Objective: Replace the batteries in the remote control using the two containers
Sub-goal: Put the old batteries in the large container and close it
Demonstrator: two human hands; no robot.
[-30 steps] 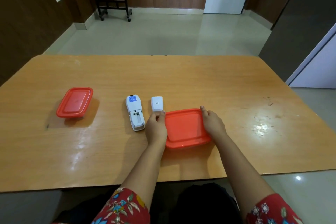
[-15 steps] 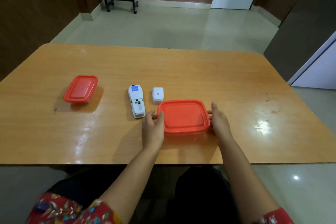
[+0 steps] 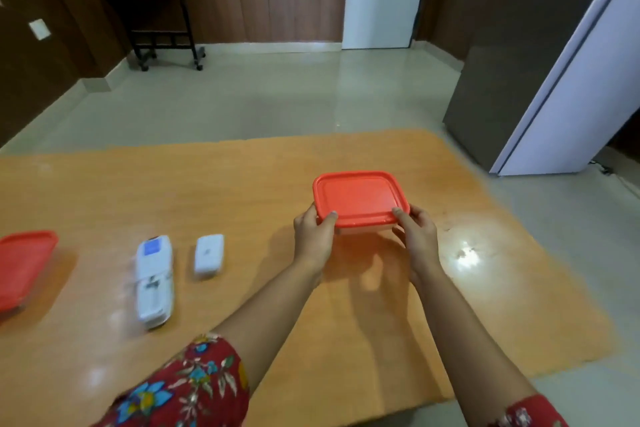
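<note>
With both hands, left (image 3: 314, 236) and right (image 3: 417, 236), pinching the lidded red container (image 3: 360, 198) above the worktop (image 3: 242, 184), remote (image 3: 154, 281) at nine o'clock, prying the lid off likely comes next.

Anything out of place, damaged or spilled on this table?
Nothing spilled or broken. The remote control lies with its battery bay open, its cover set beside it, as the task expects. Both hands hold the lidded red container above the table.
</note>
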